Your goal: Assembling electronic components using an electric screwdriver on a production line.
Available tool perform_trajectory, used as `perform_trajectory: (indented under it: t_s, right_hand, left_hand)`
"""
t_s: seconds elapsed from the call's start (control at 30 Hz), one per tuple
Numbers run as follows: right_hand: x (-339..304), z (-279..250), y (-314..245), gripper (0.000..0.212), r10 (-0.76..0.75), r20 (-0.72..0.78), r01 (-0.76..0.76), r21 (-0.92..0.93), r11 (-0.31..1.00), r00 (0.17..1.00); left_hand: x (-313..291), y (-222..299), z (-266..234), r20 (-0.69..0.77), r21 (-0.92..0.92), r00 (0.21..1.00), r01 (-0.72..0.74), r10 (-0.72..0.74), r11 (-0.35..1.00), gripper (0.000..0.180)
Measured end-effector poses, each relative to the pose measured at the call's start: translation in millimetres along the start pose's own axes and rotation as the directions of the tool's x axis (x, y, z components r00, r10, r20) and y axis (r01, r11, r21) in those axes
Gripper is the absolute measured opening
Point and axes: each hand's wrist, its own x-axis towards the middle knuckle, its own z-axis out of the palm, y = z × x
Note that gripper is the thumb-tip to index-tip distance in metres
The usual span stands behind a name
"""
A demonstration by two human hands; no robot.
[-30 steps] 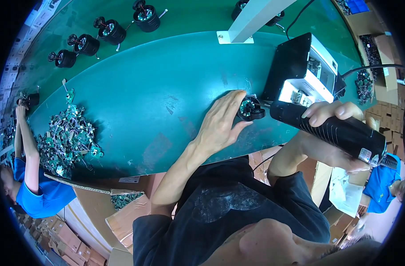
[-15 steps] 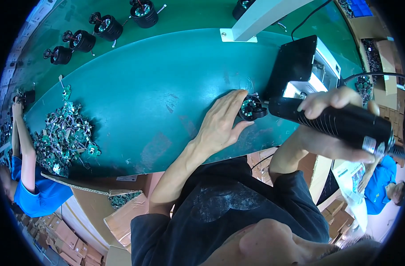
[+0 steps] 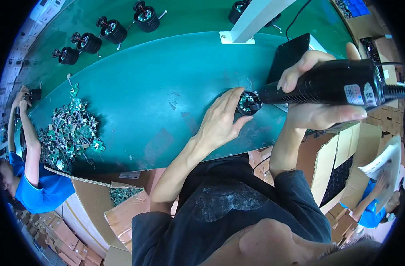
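Note:
A round black housing [image 3: 243, 109] with a small green circuit board inside stands on the green bench mat. My left hand [image 3: 221, 116] is curled around its left side, thumb at the near edge and fingers at the far edge. In my right hand [image 3: 310, 116] is a black electric screwdriver [image 3: 329, 83], held almost level with fingers over it and thumb beneath. Its nose points left, at the right edge of the housing. The bit's tip is too small to make out.
A heap of wired circuit boards [image 3: 74, 131] lies on the mat at left. Several black housings [image 3: 113, 33] stand along the far strip. A metal post [image 3: 251, 22] and a black box-shaped device [image 3: 289, 57] stand behind the screwdriver. Cardboard boxes [image 3: 89, 199] adjoin the near edge; co-workers sit at both sides.
My right hand has brought the screwdriver up and left, its nose closer over the housing. The left hand keeps its hold. At right, a co-worker's paper sheet has shifted.

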Motion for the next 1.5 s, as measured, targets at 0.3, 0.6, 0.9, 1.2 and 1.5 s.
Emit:
perform_trajectory:
  t_s: [0.3, 0.6, 0.9, 1.2, 1.5]
  right_hand:
    - [0, 2, 1, 0.093, 0.075, -0.002, -0.073, 0.152, 0.986, 0.997]
    - [-14, -19, -43, 0.069, -0.128, -0.154, 0.149, 0.140, 0.979, 0.980]
    - [-92, -65, -56, 0.043, 0.002, -0.424, -0.187, -0.397, 0.899, 0.906]
    - [-90, -75, -58, 0.050, -0.065, -0.305, -0.127, -0.570, 0.812, 0.950]
    - [-93, -65, -52, 0.037, -0.084, -0.482, -0.142, -0.414, 0.899, 0.872]
  left_hand:
    - [4, 7, 0, 0.010, 0.008, 0.994, 0.105, -0.105, 0.994, 0.062]
    - [28, 8, -28, 0.116, 0.156, 0.985, 0.110, -0.129, 0.982, 0.062]
    - [168, -91, -87, -0.405, 0.350, 0.913, 0.205, -0.049, 0.914, 0.054]
    - [198, -111, -71, -0.466, 0.657, 0.783, -0.006, 0.412, 0.754, 0.050]
    - [215, -111, -50, 0.037, 0.439, 0.921, -0.363, 0.387, 0.822, 0.044]
